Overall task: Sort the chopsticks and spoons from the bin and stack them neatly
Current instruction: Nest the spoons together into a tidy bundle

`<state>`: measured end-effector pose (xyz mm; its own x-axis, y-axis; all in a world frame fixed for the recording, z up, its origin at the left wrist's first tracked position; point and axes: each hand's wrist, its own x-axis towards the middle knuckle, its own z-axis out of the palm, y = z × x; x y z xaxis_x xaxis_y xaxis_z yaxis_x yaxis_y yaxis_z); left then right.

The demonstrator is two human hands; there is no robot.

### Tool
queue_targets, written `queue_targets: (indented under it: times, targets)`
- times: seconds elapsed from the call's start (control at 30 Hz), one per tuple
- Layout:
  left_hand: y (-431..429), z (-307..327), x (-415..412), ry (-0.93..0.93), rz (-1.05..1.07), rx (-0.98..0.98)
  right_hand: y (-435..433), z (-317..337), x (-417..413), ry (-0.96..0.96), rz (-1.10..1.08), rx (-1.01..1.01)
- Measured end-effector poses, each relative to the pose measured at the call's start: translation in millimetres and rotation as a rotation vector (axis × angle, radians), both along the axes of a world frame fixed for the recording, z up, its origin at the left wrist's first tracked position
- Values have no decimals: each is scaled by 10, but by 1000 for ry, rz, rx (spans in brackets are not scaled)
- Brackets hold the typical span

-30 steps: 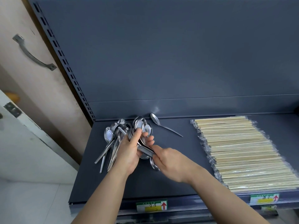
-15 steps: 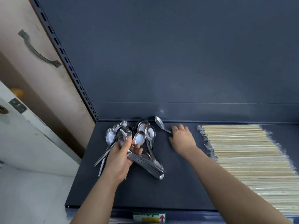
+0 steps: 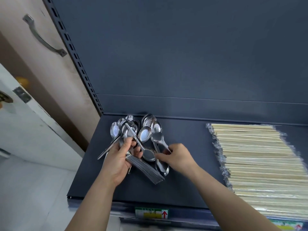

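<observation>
Shelf (image 3: 191,164) — right hand (image 3: 179,157) back w/ far spoon (image 3: 158,139).

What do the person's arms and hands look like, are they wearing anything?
Both arms are bare, with no sleeves in view. The left hand and right hand wear no gloves, and no rings, watch or bracelet show on the fingers or wrists.

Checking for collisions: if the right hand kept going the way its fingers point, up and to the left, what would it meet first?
Probably the bundle of spoon handles gripped in the left hand; the right hand already pinches one spoon. Depth is unclear.
</observation>
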<state>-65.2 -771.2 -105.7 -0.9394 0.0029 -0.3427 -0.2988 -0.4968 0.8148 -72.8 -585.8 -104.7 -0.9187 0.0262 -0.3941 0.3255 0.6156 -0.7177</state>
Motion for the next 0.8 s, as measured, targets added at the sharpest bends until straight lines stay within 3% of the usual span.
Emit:
queue_targets:
  times: [0.2,0.43,0.63,0.8]
  targets:
    - [-64,-4,43,-28,-41,22,20,112,29,-95,-143,-275]
    - [-88,126,-23,-46,-260,-1,-33,424,54,-14,-269,-695]
    - [-74,190,-69,-13,-391,-25,-294,406,127,41,-357,-774]
    - [-286,178,-140,-22,-394,-5,-167,442,122,179,-650,-876]
